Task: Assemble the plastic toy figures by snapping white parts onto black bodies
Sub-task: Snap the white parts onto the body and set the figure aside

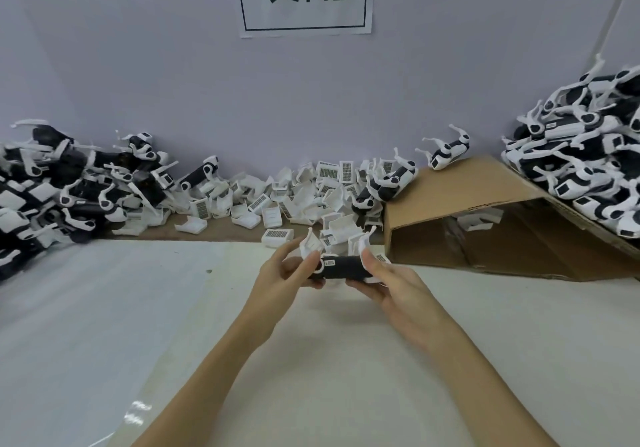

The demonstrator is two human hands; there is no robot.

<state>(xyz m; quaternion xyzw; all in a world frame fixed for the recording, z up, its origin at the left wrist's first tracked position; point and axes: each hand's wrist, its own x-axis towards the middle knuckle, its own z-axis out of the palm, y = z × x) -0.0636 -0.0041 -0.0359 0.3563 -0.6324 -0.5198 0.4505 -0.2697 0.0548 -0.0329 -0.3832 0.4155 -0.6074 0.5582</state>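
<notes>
— Where is the black body [343, 267]?

— Held above the white table [104, 308], just in front of the heap of white parts [277, 190] by the wall.

— And the hands?

— The left hand [287, 273] pinches its left end, fingers curled; a white part [310, 245] sticks up there. The right hand [384, 283] grips the right end, just left of the cardboard box [485, 211].

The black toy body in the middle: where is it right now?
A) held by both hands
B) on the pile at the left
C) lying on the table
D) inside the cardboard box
A: the black body sits above the table, gripped at one end by the left hand and at the other by the right hand.
</notes>
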